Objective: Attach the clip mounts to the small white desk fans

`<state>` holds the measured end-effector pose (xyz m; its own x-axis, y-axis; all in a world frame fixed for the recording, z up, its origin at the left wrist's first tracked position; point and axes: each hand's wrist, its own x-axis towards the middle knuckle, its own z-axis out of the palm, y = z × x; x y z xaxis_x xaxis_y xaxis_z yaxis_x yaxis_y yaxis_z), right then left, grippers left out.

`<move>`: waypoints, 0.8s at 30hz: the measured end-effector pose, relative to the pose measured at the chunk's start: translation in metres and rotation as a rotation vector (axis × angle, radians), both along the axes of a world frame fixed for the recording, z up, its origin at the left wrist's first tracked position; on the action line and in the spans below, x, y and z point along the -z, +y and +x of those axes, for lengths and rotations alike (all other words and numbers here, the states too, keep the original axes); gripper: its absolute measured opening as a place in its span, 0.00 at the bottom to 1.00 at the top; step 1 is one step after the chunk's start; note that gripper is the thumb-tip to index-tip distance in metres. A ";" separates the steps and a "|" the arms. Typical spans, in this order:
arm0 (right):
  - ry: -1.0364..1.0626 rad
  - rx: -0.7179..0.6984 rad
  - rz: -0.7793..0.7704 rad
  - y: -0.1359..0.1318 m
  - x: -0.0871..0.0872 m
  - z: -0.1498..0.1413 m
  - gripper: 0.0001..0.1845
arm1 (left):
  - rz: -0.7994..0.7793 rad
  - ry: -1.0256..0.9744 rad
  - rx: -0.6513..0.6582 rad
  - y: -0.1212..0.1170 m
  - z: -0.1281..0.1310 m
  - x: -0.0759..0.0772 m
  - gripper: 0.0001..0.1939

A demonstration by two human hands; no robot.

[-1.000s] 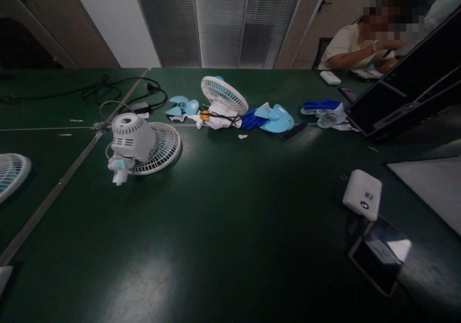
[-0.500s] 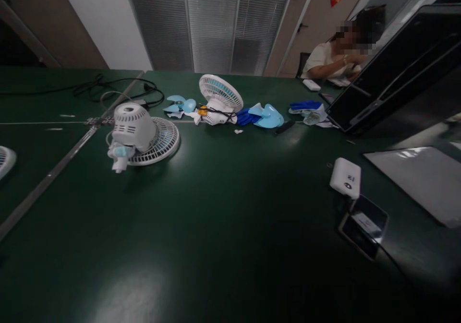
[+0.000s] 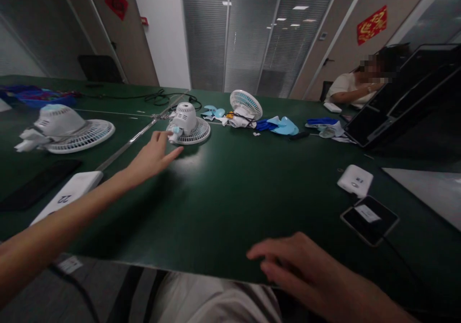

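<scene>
My left hand (image 3: 155, 153) stretches out to the white fan head (image 3: 185, 120), which rests face down on its round grille (image 3: 200, 131). Thumb and fingers are spread beside the fan's pale blue and white neck; whether the fingertips touch it I cannot tell. My right hand (image 3: 300, 268) hovers over the near table edge, slightly blurred, its fingers loosely bent, with a gap between thumb and index finger and nothing held. Farther back, another white fan head (image 3: 247, 106) leans tilted, between light blue fan blades (image 3: 213, 112) and a second blade set (image 3: 284, 125).
On the green table (image 3: 230, 193), a third fan (image 3: 81, 133) lies at left near a white power bank (image 3: 68, 196). At right are a white power bank (image 3: 355, 180), a phone (image 3: 370, 221) with a cable and a black monitor (image 3: 403, 92). Another person (image 3: 347, 90) sits behind.
Both my hands have come into view, the left one reaching to the nearer fan. The camera view has shifted left and back, now showing the near table edge and the third fan.
</scene>
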<state>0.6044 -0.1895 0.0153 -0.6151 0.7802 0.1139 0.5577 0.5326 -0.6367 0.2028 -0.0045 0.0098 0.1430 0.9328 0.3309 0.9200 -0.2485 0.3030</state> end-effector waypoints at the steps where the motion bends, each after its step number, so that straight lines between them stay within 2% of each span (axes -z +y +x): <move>1: 0.001 -0.028 -0.019 0.015 0.003 -0.007 0.13 | 0.042 0.000 -0.059 0.024 0.003 0.008 0.39; 2: 0.017 -0.016 -0.007 0.029 0.008 -0.014 0.13 | 0.056 -0.019 -0.103 0.046 0.007 0.016 0.42; 3: 0.029 0.011 0.028 0.044 0.015 -0.018 0.13 | 0.049 -0.060 -0.145 0.064 0.010 0.025 0.40; 5: 0.062 0.122 0.140 0.072 0.032 -0.019 0.12 | 0.064 -0.143 -0.185 0.087 0.017 0.040 0.32; 8: 0.057 0.250 0.207 0.106 0.057 -0.006 0.13 | 0.175 -0.179 -0.138 0.096 0.028 0.054 0.23; 10: 0.055 0.316 0.139 0.121 0.069 0.004 0.14 | 0.207 -0.175 -0.102 0.094 0.034 0.057 0.21; 13: 0.067 0.392 0.061 0.134 0.076 0.011 0.14 | 0.210 -0.144 -0.083 0.086 0.045 0.057 0.21; 16: -0.027 0.416 0.080 0.142 0.073 0.005 0.12 | 0.177 -0.088 -0.057 0.070 0.057 0.052 0.22; 18: -0.030 0.427 0.109 0.146 0.071 -0.005 0.11 | 0.134 -0.040 -0.014 0.052 0.066 0.048 0.22; 21: 0.103 0.412 0.198 0.148 0.068 -0.025 0.13 | 0.098 0.024 0.073 0.019 0.082 0.044 0.22; 24: 0.198 0.320 0.337 0.140 0.068 -0.040 0.19 | 0.106 0.021 0.214 -0.016 0.101 0.045 0.21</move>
